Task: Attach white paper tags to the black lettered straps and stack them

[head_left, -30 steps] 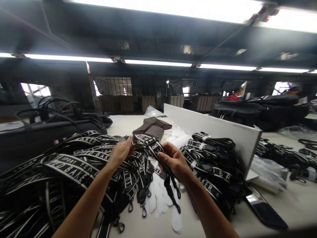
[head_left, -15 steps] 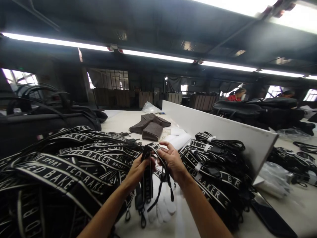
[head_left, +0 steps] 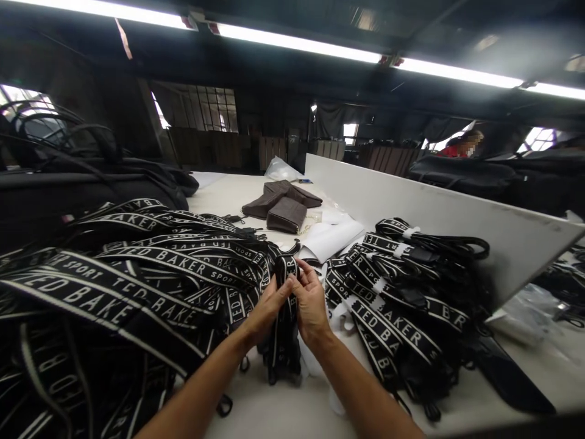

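Both hands grip one black bag strap [head_left: 286, 332] with white lettering, folded so that it hangs down between them. My left hand [head_left: 269, 308] is closed on its left side. My right hand [head_left: 312, 299] pinches it from the right, thumb in front near the upper fold. The strap's lower part dangles just above the table. Beside my left hand spreads a large heap of loose lettered straps [head_left: 159, 274]. To the right of my right hand lies a pile of straps folded into bundles [head_left: 388, 317], several with white bands round them. White pieces lie partly hidden behind my right wrist.
Brown pouches [head_left: 286, 213] and white paper [head_left: 331, 239] lie farther back on the table. A white divider [head_left: 411, 195] runs along the right. Black bags [head_left: 91, 189] stand at left. A dark flat object [head_left: 516, 375] lies at right. A person in red [head_left: 461, 146] is beyond the divider.
The strap between my hands has gone from spread, with loose ends hanging apart, to a narrower, gathered fold. My hands have drawn closer together. The camera view has tilted down.
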{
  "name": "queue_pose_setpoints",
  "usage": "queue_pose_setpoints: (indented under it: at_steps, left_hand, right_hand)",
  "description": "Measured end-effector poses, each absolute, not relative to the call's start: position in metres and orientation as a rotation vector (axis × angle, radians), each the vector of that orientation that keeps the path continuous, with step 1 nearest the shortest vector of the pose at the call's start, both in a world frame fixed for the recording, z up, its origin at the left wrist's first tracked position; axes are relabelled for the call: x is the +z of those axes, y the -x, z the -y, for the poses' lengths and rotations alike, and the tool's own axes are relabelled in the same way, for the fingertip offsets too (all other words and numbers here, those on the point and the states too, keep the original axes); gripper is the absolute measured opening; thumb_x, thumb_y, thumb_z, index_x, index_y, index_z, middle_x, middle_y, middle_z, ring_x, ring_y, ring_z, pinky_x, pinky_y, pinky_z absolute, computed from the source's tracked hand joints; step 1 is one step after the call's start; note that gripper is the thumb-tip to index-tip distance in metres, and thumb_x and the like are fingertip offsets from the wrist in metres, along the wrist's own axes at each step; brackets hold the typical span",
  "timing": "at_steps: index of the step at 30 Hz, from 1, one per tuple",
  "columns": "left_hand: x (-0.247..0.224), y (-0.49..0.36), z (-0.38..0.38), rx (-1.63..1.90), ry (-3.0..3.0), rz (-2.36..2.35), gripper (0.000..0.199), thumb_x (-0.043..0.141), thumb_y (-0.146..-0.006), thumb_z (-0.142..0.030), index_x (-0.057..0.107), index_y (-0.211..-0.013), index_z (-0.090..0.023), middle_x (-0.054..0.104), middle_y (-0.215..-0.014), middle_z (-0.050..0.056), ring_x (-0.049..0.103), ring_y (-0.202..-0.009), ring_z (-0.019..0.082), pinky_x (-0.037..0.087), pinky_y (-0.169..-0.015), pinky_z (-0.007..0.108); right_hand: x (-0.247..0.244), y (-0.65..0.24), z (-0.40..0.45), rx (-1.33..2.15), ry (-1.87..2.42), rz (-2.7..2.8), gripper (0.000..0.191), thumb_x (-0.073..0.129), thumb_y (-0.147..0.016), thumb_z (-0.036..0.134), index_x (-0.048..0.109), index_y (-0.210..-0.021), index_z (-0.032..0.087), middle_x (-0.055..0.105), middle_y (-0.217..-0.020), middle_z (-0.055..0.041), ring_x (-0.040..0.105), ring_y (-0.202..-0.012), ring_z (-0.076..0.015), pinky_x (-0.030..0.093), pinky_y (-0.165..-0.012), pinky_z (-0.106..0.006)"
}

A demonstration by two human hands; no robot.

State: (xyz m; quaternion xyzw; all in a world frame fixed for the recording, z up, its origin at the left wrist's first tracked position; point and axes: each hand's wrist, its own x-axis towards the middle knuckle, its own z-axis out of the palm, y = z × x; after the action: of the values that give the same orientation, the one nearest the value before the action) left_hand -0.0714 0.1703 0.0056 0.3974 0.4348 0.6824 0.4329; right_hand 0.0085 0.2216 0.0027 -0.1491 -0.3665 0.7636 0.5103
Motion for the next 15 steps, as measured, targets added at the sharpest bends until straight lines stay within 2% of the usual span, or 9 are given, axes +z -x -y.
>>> queue_pose_setpoints:
  at_steps: [3,7,10,12,15]
  left_hand:
    - [0.007,0.071,-0.169,1.722,-1.039,-1.256,0.045,0.073,-0.082,-0.046,0.065,-0.114,-0.016,0.066,-0.121,0.011,0.052,-0.127,0.026,0.037,-0.110,0.032]
    - [0.010,0.083,-0.171,1.845,-0.867,-1.337,0.049,0.074,-0.078,-0.052,0.066,-0.107,-0.014,0.071,-0.105,0.011,0.062,-0.111,0.027,0.047,-0.099,0.033]
    - [0.013,0.096,-0.173,1.954,-0.748,-1.247,0.049,0.071,-0.081,-0.054,0.064,-0.106,-0.012,0.072,-0.091,0.011,0.069,-0.092,0.026,0.055,-0.083,0.035]
    - [0.016,0.104,-0.174,1.995,-0.678,-1.114,0.043,0.066,-0.086,-0.049,0.062,-0.107,-0.012,0.071,-0.085,0.010,0.070,-0.081,0.024,0.057,-0.076,0.036]
    - [0.020,0.111,-0.173,1.975,-0.532,-0.933,0.030,0.061,-0.092,-0.038,0.060,-0.107,-0.011,0.068,-0.080,0.007,0.067,-0.066,0.017,0.057,-0.066,0.030]
  right_hand:
    - [-0.004,-0.005,-0.216,1.836,0.348,0.869,0.059,0.081,-0.069,0.029,0.052,-0.119,0.022,0.065,-0.116,-0.0061,0.062,-0.109,-0.0194,0.046,-0.104,-0.033]
    - [-0.010,-0.003,-0.208,1.934,0.313,0.895,0.060,0.082,-0.064,0.023,0.055,-0.117,0.021,0.065,-0.115,-0.0053,0.061,-0.110,-0.0180,0.046,-0.100,-0.028]
    - [-0.013,-0.002,-0.203,2.031,0.381,1.025,0.054,0.085,-0.061,0.028,0.062,-0.109,0.018,0.069,-0.100,-0.0051,0.064,-0.093,-0.0173,0.050,-0.086,-0.027]
    - [-0.015,-0.001,-0.201,2.059,0.443,1.137,0.049,0.087,-0.060,0.035,0.066,-0.099,0.014,0.070,-0.090,-0.0055,0.064,-0.082,-0.0165,0.050,-0.078,-0.027]
    - [-0.014,-0.002,-0.203,2.036,0.563,1.253,0.046,0.089,-0.055,0.043,0.065,-0.081,0.013,0.067,-0.074,-0.0026,0.058,-0.064,-0.0130,0.046,-0.063,-0.024]
